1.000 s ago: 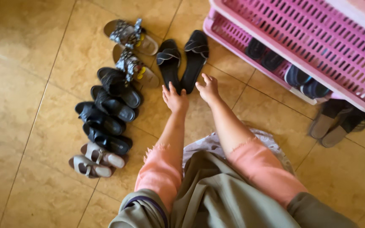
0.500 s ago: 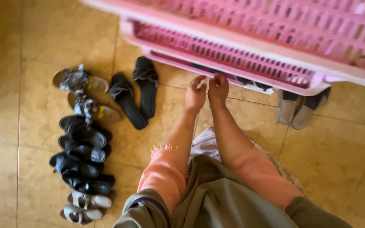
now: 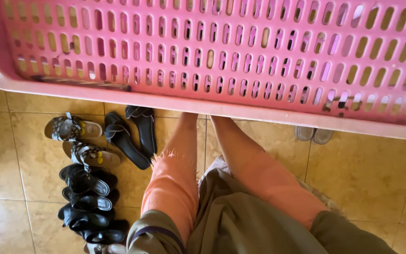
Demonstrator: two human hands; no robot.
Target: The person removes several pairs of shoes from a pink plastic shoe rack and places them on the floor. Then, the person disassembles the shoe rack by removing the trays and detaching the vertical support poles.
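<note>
Both forearms reach forward and pass under the front rim of the pink rack point(image 3: 222, 106) — the hands themselves are hidden behind it, so I cannot tell whether they are loose, clenched or gripping anything. The left arm point(image 3: 177, 155) and right arm point(image 3: 250, 162) wear peach sleeves with frayed cuffs.

On the tiled floor point(image 3: 15, 155) a row of footwear already lies side by side: patterned sandals point(image 3: 74, 129), then black sandals point(image 3: 88, 181) stacked close toward the bottom edge. A pair of black slides point(image 3: 132, 134) lies just left of the left arm, apart from the row. Grey shoes point(image 3: 313, 134) peek out under the rack's edge — seemingly not yet lined up. Judging by this, the sorting looks partway done.
</note>
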